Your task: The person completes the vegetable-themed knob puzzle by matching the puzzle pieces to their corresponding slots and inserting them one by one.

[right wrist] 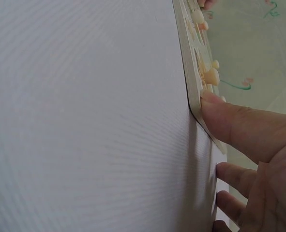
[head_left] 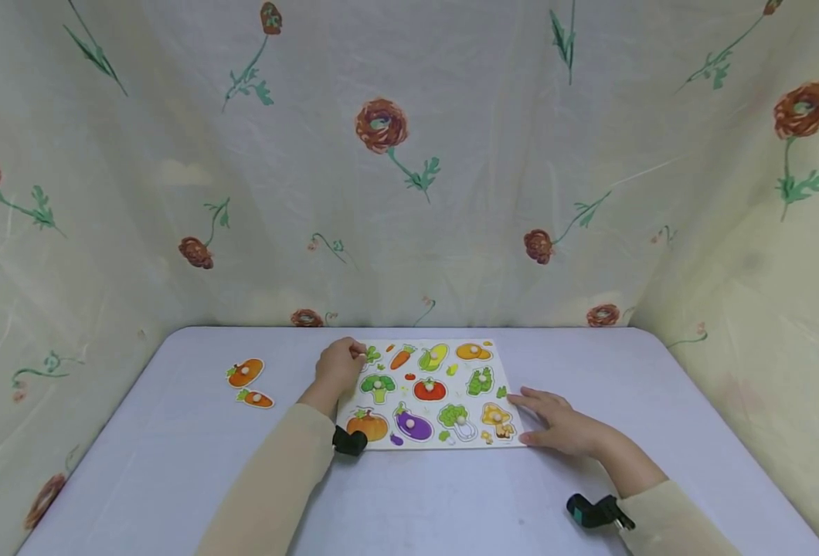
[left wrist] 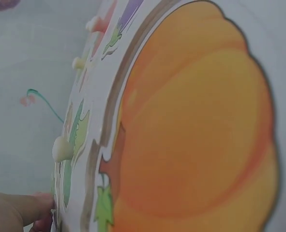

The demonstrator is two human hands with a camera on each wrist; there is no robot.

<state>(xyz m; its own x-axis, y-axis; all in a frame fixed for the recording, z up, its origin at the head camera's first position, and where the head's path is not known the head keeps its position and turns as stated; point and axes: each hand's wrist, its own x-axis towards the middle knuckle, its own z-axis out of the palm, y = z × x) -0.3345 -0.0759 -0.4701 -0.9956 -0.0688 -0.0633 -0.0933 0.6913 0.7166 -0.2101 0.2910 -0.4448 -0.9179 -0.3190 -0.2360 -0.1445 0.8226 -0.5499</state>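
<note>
A white wooden vegetable peg puzzle board (head_left: 395,413) lies flat on the table. At its upper left corner my left hand (head_left: 340,364) has its fingers curled, pinching a leafy green-topped puzzle piece (head_left: 372,354) that they mostly hide. The left wrist view shows those fingers (left wrist: 22,208) against the board's far edge, with a dark red bit below them. My right hand (head_left: 561,422) touches the board's right edge, fingers spread and thumb (right wrist: 225,116) at the near corner. The pumpkin picture (head_left: 366,425) and the carrot picture (head_left: 402,357) on the board show no knob.
Left of the board lie a loose pumpkin piece (head_left: 246,372) and, just nearer, a loose carrot piece (head_left: 256,398), both knobbed. Pale lavender cloth covers the table (head_left: 437,502). Flower-patterned curtain (head_left: 409,255) hangs behind and at both sides.
</note>
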